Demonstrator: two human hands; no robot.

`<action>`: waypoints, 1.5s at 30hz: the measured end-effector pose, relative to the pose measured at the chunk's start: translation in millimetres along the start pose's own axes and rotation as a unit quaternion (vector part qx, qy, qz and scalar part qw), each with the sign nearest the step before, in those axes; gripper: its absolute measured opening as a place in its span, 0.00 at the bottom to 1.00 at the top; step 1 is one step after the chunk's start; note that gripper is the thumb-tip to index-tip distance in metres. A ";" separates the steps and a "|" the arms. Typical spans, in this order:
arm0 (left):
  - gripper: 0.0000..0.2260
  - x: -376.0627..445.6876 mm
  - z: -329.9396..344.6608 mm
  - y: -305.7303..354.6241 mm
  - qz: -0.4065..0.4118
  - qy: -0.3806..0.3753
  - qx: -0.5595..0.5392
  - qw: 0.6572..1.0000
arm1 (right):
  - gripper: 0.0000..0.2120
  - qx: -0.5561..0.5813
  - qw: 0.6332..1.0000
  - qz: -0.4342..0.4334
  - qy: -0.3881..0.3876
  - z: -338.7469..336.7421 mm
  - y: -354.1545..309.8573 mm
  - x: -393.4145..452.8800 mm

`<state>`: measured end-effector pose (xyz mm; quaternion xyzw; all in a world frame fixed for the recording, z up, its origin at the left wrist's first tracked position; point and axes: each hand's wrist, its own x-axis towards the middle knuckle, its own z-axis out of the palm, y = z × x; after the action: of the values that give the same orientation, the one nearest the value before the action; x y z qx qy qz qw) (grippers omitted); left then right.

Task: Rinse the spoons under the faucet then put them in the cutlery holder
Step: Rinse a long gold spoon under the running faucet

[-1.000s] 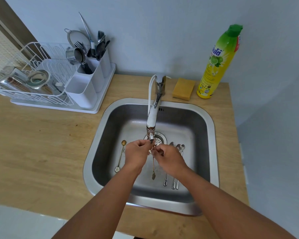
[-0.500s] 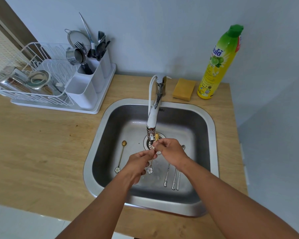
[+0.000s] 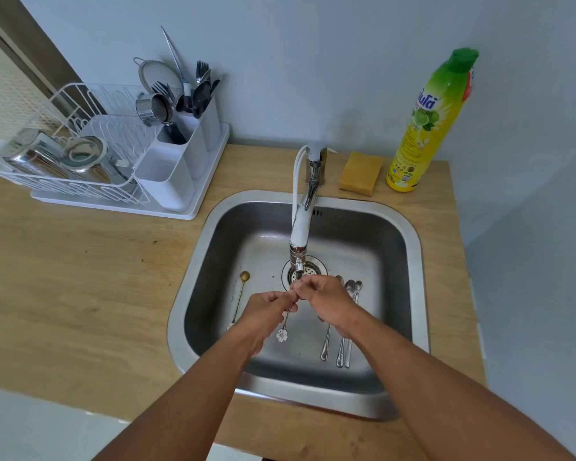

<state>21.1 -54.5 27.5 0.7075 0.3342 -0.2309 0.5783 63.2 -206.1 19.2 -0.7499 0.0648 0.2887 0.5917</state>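
While both hands meet just under the faucet (image 3: 300, 224) nozzle, the left hand (image 3: 266, 311) pinches the handle of a flower-tipped spoon (image 3: 284, 329), fingers curled tight, and the right hand (image 3: 326, 302) pinches its upper end. Its flower end dangles over the sink (image 3: 413, 254) floor. Another gold spoon (image 3: 240, 299) lies at the left of the basin, three silver spoons (image 3: 341, 344) at the right. On the wooden counter (image 3: 80, 277): the cutlery holder (image 3: 180, 154) in the white dish rack (image 3: 80, 168), a sponge (image 3: 359, 173), a soap bottle (image 3: 429, 124). The held spoon's bowl is hidden by fingers; running water is hard to make out.
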 end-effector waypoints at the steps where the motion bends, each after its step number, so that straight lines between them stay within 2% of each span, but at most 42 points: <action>1: 0.11 0.3 0.0 0.3 0.001 -0.002 -0.001 1.000 | 0.09 0.004 1.000 0.000 -0.001 1.1 1.1 -1.3; 5: 0.12 1.3 -2.4 1.8 0.001 -0.018 0.001 1.000 | 0.08 0.026 1.000 0.000 0.016 0.5 2.2 1.0; 10: 0.13 -0.9 -14.7 -4.6 -0.001 -0.026 0.057 0.998 | 0.08 0.070 0.996 0.015 0.054 -9.9 0.3 7.9; 16: 0.12 -1.5 -16.2 -6.6 0.000 -0.032 0.064 0.997 | 0.04 0.095 0.994 -0.026 0.037 -10.4 8.3 4.1; 20: 0.12 -2.0 -14.0 -5.7 0.002 -0.037 0.066 0.997 | 0.03 0.077 0.994 -0.061 0.047 -11.2 9.6 3.0; 24: 0.12 -3.8 -13.4 -14.2 -0.007 -0.029 0.071 0.997 | 0.03 0.050 0.997 -0.056 0.028 -6.2 18.8 -1.6; 29: 0.11 -3.9 -13.0 -24.1 -0.009 -0.027 0.038 0.999 | 0.03 0.047 0.998 -0.044 -0.008 2.2 26.6 -7.8; 32: 0.10 -4.0 -14.4 -25.1 -0.008 -0.022 0.021 1.000 | 0.04 0.067 0.998 -0.019 0.001 3.0 19.2 -5.4; 38: 0.04 1.8 -9.9 -21.8 0.049 0.047 -0.011 0.998 | 0.06 0.074 0.997 -0.011 0.016 2.6 10.2 1.0; 45: 0.04 6.0 1.7 -7.6 0.073 0.027 -0.025 0.997 | 0.07 0.071 0.996 -0.009 0.044 7.2 13.5 -5.0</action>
<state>19.5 -54.2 17.8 0.7217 0.3025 -0.1602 0.6016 50.6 -204.6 9.4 -0.7186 0.1045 0.2449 0.6424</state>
